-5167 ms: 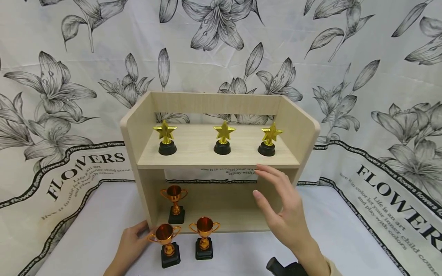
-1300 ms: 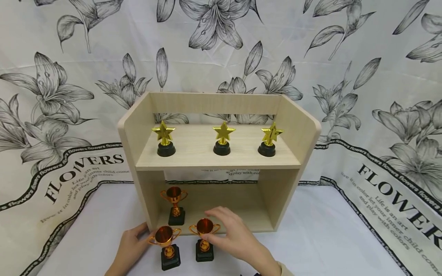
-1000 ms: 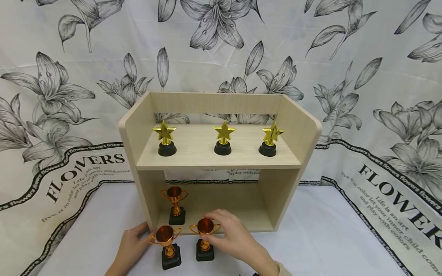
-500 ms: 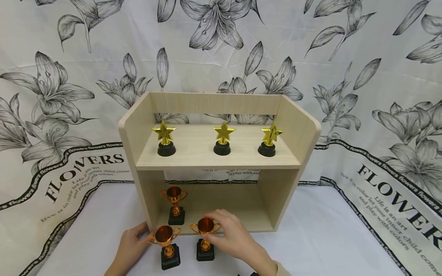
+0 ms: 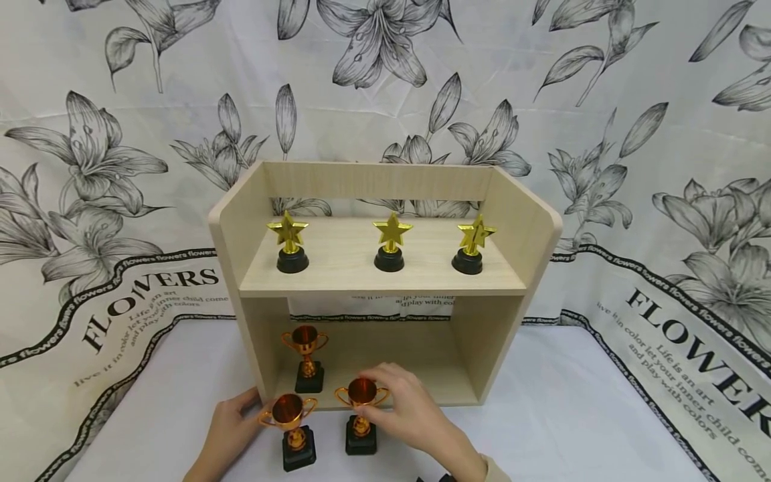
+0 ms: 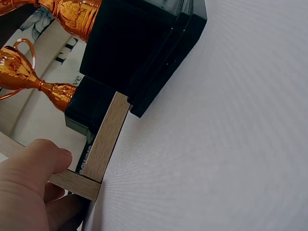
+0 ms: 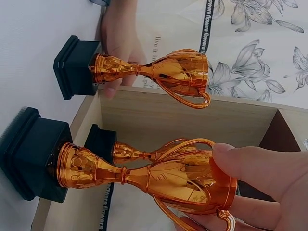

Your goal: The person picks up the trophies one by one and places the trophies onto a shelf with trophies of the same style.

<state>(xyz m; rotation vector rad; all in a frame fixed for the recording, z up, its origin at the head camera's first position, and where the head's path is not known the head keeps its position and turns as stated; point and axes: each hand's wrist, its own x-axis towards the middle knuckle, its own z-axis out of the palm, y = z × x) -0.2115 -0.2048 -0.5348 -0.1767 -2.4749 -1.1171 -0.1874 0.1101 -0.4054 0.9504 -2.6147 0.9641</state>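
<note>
A wooden two-tier shelf stands on the table. My left hand grips the lower front edge of its left side panel, thumb on one face and fingers on the other. My right hand pinches the bowl of the front right trophy cup near the rim, thumb on the near side; the cup is upright, copper-coloured on a black square base, before the shelf. Close to my left hand stands a matching front left trophy cup. A third trophy cup stands inside the lower tier at the left.
On the upper tier three gold star trophies stand in a row: left star trophy, middle star trophy and right star trophy. A flower-printed cloth hangs behind. A dark object shows at the bottom edge.
My right hand has come from the shelf's right side, left and down to the front right trophy cup, and taken hold of it. That cup has shifted slightly right. My left hand has stayed put.
</note>
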